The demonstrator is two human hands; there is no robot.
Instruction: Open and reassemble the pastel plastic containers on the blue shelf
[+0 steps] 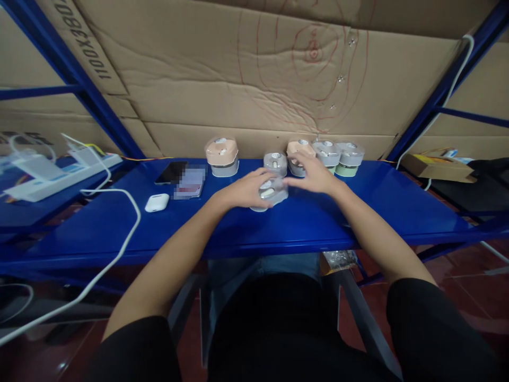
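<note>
My left hand curves round the near left side of a small container with a clear plastic cover, its fingers over the top and thumb along the front. A pale oval piece shows on this cover. My right hand is spread apart to the right, its thumb close to the same cover. Its raised fingers partly hide a peach-topped container behind them; whether they touch it I cannot tell. Just behind the left hand's container stands another grey one with a clear cover.
Two clear-covered containers stand at the back right, and a peach-and-grey one at the back left. On the blue table lie a phone, a dark flat device and a white earbud case. A white cable crosses the left side.
</note>
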